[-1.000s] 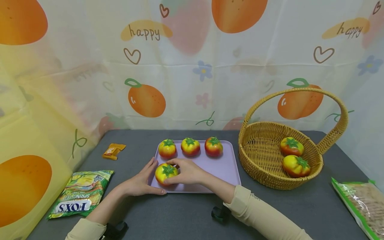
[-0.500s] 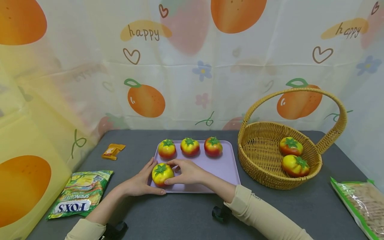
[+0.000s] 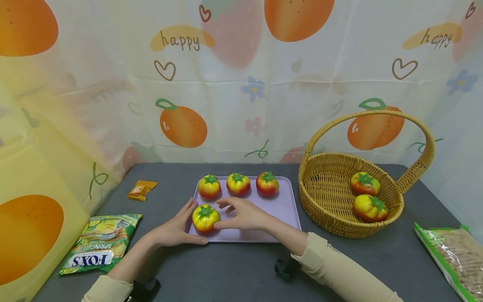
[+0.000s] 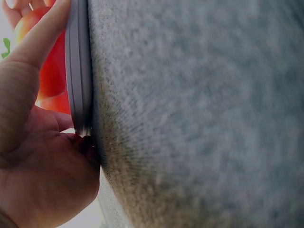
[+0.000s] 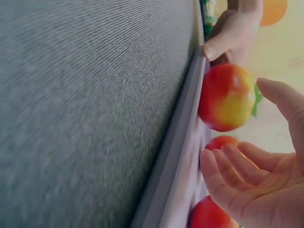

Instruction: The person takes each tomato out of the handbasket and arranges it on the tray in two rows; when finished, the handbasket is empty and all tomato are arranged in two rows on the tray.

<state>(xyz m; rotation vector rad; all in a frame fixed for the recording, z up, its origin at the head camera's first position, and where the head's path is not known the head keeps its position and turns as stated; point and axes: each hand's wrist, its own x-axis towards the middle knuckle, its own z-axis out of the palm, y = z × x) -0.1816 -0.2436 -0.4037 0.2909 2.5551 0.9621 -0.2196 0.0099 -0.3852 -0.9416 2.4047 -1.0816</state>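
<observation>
A yellow-and-red tomato (image 3: 206, 218) with a green star-shaped top sits at the front left of a lilac tray (image 3: 271, 218). My right hand (image 3: 243, 214) is just right of this tomato, fingers spread and holding nothing; the right wrist view shows a gap between its fingers and the tomato (image 5: 228, 97). My left hand (image 3: 175, 226) rests against the tray's front left corner, fingers along the left side and thumb straight along the front edge. Three more tomatoes, left (image 3: 209, 187), middle (image 3: 238, 184) and right (image 3: 267, 184), line the tray's back.
A wicker basket (image 3: 320, 209) with a tall handle stands at the right, two tomatoes (image 3: 370, 208) inside. A Fox's candy bag (image 3: 99, 243) and a small orange wrapped packet (image 3: 141, 190) lie at the left. A green-edged clear bag (image 3: 453, 256) lies far right.
The front tomato moved slightly left on the tray in my right hand's grip. My right hand then let go and drew back to the right. The left hand stayed at the tray corner.
</observation>
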